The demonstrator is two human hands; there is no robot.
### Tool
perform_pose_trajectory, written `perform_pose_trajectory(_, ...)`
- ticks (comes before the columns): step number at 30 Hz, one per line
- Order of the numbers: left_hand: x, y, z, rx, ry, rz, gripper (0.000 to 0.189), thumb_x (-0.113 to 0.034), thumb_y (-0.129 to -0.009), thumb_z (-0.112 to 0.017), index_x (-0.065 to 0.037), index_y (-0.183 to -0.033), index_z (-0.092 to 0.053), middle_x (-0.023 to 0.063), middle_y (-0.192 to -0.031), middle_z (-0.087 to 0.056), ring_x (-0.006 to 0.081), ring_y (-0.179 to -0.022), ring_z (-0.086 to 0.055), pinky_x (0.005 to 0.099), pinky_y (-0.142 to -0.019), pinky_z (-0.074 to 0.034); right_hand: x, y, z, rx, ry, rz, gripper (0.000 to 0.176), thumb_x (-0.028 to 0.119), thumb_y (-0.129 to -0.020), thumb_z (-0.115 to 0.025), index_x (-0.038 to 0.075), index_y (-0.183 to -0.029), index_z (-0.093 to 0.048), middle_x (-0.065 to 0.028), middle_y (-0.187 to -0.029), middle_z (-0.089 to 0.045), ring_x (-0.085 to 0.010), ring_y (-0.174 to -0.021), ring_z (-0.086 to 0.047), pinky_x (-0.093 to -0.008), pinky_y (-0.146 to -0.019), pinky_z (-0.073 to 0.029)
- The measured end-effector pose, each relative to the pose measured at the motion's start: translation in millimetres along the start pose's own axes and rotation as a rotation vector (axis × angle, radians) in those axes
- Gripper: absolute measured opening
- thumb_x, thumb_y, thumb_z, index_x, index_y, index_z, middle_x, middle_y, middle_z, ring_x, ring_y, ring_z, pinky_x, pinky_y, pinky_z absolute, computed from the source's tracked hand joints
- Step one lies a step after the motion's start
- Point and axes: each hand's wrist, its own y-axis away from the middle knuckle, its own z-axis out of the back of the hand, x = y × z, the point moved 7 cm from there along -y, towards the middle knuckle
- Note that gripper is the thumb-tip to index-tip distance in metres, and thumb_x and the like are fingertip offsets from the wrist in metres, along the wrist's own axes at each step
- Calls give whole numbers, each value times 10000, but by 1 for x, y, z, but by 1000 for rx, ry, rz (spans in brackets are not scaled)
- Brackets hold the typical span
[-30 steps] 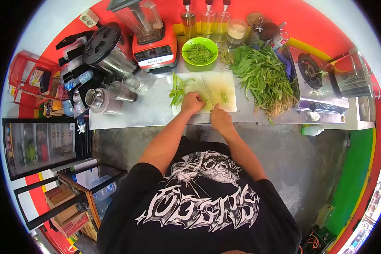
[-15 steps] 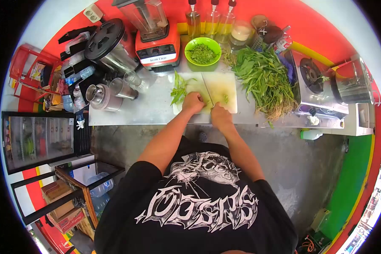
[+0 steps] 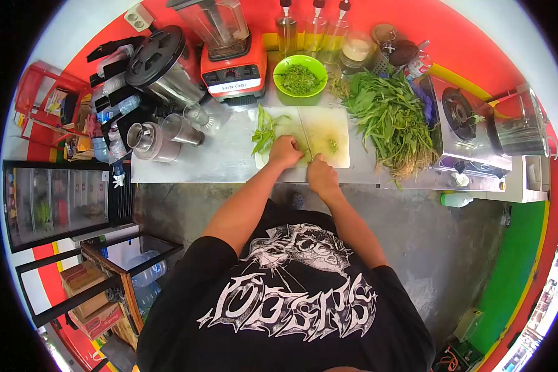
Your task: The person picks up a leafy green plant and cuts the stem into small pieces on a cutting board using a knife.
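Note:
On the white cutting board (image 3: 333, 119), my left hand (image 3: 285, 152) is closed over a small bunch of leafy greens (image 3: 263, 129), whose leaves stick out to its left. My right hand (image 3: 322, 173) grips a knife (image 3: 305, 131) by the handle, its blade pointing away from me just right of my left fingers. Small chopped green bits (image 3: 333, 147) lie right of the blade. Behind the board stands a lime-green bowl (image 3: 300, 98) with chopped greens (image 3: 297, 79) in it. My left fingertips are partly hidden, as is the knife handle.
A large heap of leafy stems (image 3: 387, 121) lies right of the board, beside a gas stove (image 3: 462, 118). A red blender (image 3: 232, 71), several bottles (image 3: 315, 31) and a jar (image 3: 356, 49) line the back. Glasses (image 3: 181, 131) and a metal shaker (image 3: 144, 139) stand left on the metal table (image 3: 223, 164).
The whole view has shifted slightly. Both hands stay at almost the same place on the board, with the knife still between them.

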Motion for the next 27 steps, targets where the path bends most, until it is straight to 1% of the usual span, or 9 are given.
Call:
perform_pose_trajectory(1,2,-1,-2,2,3,0,224,-151,-639,-847,-54,-753,-680,123,-787,-713,289,-774,-692,398,-722,-544,-3,-2,0,0,2,-2,299,168,-958,-534,-40,-1168,-492,-268,-1031,-700,-419,-1000,-694,-489,-852,-560)
perform_pose_trajectory(3,1,-2,0,-32,-42,-48,213,-151,-641,-834,-53,-751,-680,126,-785,-712,290,-774,-693,396,-726,-547,0,-3,5,16,66,66,340,207,-970,-542,-51,-1184,-482,-274,-1042,-696,-425,-1012,-689,-489,-858,-557)
perform_pose_trajectory(6,-1,0,2,-2,-8,-24,222,-162,-638,-833,-52,-752,-678,132,-796,-714,293,-784,-695,397,-728,-548,6,6,11,70,41,61,366,247,-990,-535,-53,-1192,-473,-274,-1038,-696,-431,-993,-692,-489,-853,-558)
perform_pose_trajectory(10,-2,0,0,6,-3,-33,217,-162,-639,-826,-50,-753,-678,133,-796,-713,293,-785,-696,399,-726,-547,3,2,-1,31,2,36,384,274,-1001,-529,-57,-1188,-475,-275,-1038,-696,-433,-982,-694,-493,-851,-557)
perform_pose_trajectory(16,-3,1,5,-37,-6,-57,208,-156,-639,-819,-52,-750,-676,123,-780,-712,285,-763,-696,396,-719,-547,10,8,9,19,26,90,365,289,-1006,-527,-45,-1146,-484,-267,-1018,-702,-425,-971,-699,-496,-839,-557)
perform_pose_trajectory(18,-1,0,1,15,21,-24,206,-154,-640,-814,-50,-753,-676,126,-794,-714,287,-775,-697,392,-726,-548,5,7,2,49,-38,43,413,343,-1006,-513,-42,-1157,-501,-309,-1079,-675,-470,-1031,-663,-534,-900,-520)
perform_pose_trajectory(25,3,-2,2,-20,-23,-38,189,-155,-648,-800,-49,-748,-680,134,-786,-711,292,-787,-696,396,-728,-548,6,7,4,45,-16,53,411,343,-1004,-513,-40,-1153,-510,-312,-1094,-672,-471,-1038,-662,-534,-903,-520)
perform_pose_trajectory(27,1,-3,0,-31,-46,-92,247,-188,-638,-848,-63,-756,-671,114,-770,-701,263,-743,-687,373,-691,-540,3,8,-1,62,-51,37,416,344,-1000,-517,-41,-1157,-515,-312,-1091,-672,-470,-1039,-662,-537,-900,-519)
